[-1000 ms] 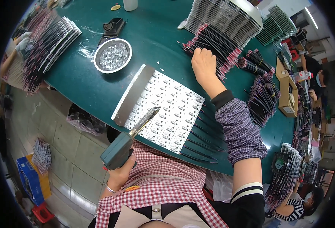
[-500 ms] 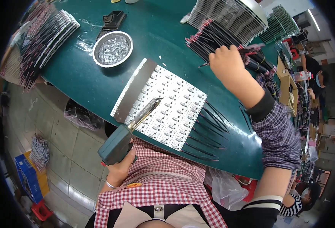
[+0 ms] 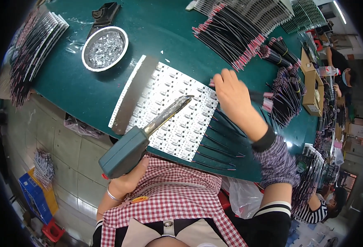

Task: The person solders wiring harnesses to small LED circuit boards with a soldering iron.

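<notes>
A teal gun-shaped soldering iron [image 3: 126, 153] is gripped in my left hand [image 3: 128, 181]. Its long, dull metal tip lies over the middle of a white circuit board panel [image 3: 171, 123] covered with rows of small parts. My right hand [image 3: 233, 91] is closed at the panel's upper right edge, pinching a black wire [image 3: 255, 96] with reddish ends; motion blurs part of it. Several black wires [image 3: 220, 144] stick out from the panel's right edge. Across the panel's left side lies a grey-brown strip [image 3: 138, 94].
A silvery bowl [image 3: 126, 43] of shiny metal bits stands beyond the panel, beside a black holder [image 3: 105, 14]. Black wire bundles [image 3: 231, 35] lie far right, near metal racks. Wired boards [image 3: 41, 53] stack at the left. Co-workers [image 3: 327, 206] sit on the right.
My right hand has come from the wire bundle toward the panel's right edge, bringing a wire. The soldering iron's tip has moved right over the panel. The view has shifted slightly.
</notes>
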Available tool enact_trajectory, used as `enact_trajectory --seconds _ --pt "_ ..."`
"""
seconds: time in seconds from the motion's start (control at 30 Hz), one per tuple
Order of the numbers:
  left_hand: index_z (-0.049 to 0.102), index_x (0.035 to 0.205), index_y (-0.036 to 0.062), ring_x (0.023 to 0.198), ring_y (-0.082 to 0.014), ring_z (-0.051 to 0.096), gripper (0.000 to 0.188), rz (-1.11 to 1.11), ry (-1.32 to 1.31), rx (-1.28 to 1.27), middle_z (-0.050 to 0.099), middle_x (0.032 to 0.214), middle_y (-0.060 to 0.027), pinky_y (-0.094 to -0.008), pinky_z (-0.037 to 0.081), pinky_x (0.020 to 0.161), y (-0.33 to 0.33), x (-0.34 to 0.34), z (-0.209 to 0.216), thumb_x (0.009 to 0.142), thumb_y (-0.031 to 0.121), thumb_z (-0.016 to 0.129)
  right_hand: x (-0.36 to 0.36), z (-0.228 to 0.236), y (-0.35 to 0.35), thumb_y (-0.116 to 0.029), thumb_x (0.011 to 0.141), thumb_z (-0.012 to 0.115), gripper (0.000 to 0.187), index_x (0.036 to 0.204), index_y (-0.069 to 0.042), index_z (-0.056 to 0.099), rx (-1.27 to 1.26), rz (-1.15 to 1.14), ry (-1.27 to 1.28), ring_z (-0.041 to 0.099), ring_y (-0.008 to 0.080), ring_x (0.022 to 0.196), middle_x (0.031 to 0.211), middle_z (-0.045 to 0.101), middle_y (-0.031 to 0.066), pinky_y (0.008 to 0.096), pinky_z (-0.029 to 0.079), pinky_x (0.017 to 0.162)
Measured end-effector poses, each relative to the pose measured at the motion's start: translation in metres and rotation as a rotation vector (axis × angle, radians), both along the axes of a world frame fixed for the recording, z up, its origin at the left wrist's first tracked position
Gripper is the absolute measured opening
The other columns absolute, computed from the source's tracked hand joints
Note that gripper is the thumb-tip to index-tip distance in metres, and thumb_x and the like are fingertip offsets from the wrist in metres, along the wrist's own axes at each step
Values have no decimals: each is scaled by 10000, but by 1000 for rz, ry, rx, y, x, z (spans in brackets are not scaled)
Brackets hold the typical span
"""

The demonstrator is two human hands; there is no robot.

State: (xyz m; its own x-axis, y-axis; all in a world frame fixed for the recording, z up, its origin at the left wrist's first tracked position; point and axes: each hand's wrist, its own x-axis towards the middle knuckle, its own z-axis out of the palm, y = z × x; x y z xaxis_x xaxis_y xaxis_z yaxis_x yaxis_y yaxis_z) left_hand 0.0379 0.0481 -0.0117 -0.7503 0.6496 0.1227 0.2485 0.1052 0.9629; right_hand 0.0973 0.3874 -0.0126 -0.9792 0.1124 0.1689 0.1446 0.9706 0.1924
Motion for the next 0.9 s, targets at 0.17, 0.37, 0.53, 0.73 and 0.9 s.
enact_trajectory --seconds 0.17,0.37,0.53,0.73,0.9 --pt "730 970 -29 881 -280 681 198 -28 9 -89 683 1032 -189 -358 562 765 27 -10 13 774 -44 750 32 -17 -22 67 668 636 283 938 -15 626 -495 -100 390 569 296 786 837 521 96 391 482 622" --pt "735 886 29 698 -224 675 144 -22 -98 -134 704 923 -105 -315 529 602 61 -18 23 747 17 771 37 -29 -25 182 589 647 461 999 -26 691 -560 -83 513 595 254 712 802 622 93 344 479 603" --pt "736 840 63 625 -235 652 155 -121 264 -194 690 844 -93 -296 503 541 78 -25 15 695 23 771 33 -25 -24 121 613 659 386 969 -23 697 -517 -43 492 597 227 724 843 629 66 329 501 573" --pt "712 814 35 615 -241 626 141 -194 396 -203 670 824 -115 -311 477 501 92 -35 18 680 8 745 35 -23 -26 176 562 610 480 1005 8 684 -574 -76 449 612 267 763 890 644 110 358 508 653" --pt "675 801 -33 609 -251 615 134 -170 88 -257 649 814 -151 -312 465 491 100 -38 24 673 -18 714 35 -22 -25 138 594 634 428 994 -4 689 -546 -87 432 608 247 743 880 642 95 334 509 614"
